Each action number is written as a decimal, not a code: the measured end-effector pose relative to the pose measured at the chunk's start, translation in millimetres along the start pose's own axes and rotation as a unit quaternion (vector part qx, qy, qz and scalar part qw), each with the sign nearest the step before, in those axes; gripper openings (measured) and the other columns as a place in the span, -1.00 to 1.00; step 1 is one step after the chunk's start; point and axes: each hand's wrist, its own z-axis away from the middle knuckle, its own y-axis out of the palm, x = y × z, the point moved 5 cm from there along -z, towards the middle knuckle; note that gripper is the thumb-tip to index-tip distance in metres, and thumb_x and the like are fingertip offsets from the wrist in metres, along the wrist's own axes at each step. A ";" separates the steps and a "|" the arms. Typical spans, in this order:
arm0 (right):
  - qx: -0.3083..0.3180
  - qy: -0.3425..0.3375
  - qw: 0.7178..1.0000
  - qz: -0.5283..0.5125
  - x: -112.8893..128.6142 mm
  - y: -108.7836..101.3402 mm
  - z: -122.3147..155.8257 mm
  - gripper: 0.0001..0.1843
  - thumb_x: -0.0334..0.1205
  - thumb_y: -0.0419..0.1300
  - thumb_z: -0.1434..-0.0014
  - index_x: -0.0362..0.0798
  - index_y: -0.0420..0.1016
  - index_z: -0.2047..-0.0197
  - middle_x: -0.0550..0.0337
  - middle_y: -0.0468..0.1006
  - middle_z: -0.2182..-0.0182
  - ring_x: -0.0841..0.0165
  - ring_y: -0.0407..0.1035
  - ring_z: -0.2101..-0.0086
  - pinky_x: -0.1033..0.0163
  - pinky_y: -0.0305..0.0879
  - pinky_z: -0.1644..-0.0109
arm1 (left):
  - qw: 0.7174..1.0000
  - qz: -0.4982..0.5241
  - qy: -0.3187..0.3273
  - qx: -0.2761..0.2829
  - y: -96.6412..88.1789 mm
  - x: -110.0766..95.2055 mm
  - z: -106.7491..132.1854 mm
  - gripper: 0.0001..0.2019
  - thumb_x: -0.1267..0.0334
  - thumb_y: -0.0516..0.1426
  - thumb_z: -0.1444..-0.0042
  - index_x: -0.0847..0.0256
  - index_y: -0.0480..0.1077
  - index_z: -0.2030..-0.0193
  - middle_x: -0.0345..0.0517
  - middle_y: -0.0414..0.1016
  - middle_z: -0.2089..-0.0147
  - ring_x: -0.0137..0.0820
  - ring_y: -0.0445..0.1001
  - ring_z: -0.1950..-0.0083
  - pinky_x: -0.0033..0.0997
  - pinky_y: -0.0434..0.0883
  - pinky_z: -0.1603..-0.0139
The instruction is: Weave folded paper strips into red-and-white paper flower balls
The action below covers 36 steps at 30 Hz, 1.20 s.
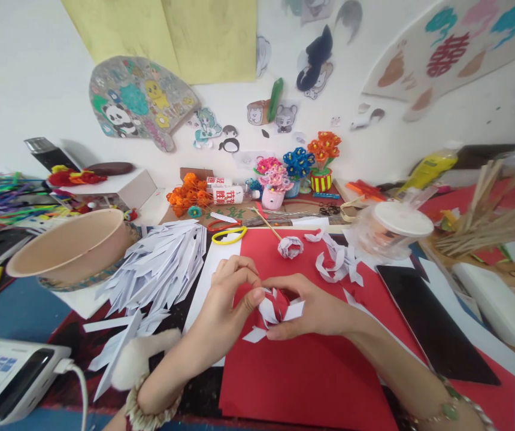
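Note:
Both my hands meet over a red paper sheet (311, 371) at the middle of the table. My left hand (221, 305) and my right hand (311, 308) pinch a small flower of white paper petals (275, 308), with pointed strips sticking out between the fingers. Fingers of both hands are closed on it. A finished white paper rose on a thin wooden stick (290, 245) lies just beyond my hands. Curled white paper pieces (336, 260) lie to its right. A pile of cut white paper strips (158, 263) spreads out to the left of my left hand.
A tan bowl (66, 245) stands at left, a power bank with cable (10, 377) at the near left corner. A clear lidded cup (394, 230), wooden sticks (500, 221) and a black tablet (432, 323) are at right. Pots of paper flowers (300, 167), a glue bottle (230, 193) and scissors (228, 230) stand behind.

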 end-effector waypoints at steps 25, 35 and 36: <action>-0.063 0.079 0.967 -0.236 -20.9 7.5 -2.7 -0.32 -0.08 0.52 0.13 -0.01 0.40 -0.04 0.22 0.51 0.25 0.33 0.42 0.22 0.20 0.37 0.11 | 0.983 0.127 -0.114 -0.060 2.2 15.7 1.4 -0.63 -0.08 0.03 -0.27 0.20 0.32 0.35 -0.15 0.38 0.32 -0.37 0.34 0.27 -0.39 0.34 0.20; -0.010 0.038 0.985 -0.171 -9.5 4.6 -1.0 -0.43 -0.04 0.51 0.12 -0.08 0.48 0.07 0.26 0.50 0.33 0.39 0.36 0.33 0.29 0.31 0.24 | 0.995 0.022 -0.067 -0.067 1.0 10.6 1.6 -0.69 0.05 0.04 -0.28 0.19 0.33 0.41 -0.10 0.31 0.24 -0.30 0.28 0.15 -0.28 0.27 0.07; -0.009 0.035 0.986 -0.160 -9.1 4.7 -0.9 -0.42 -0.04 0.50 0.11 -0.08 0.48 0.06 0.25 0.50 0.32 0.37 0.37 0.32 0.28 0.32 0.23 | 0.996 0.024 -0.064 -0.065 1.1 9.9 1.1 -0.70 0.06 0.05 -0.28 0.19 0.33 0.41 -0.10 0.31 0.23 -0.30 0.29 0.15 -0.28 0.27 0.07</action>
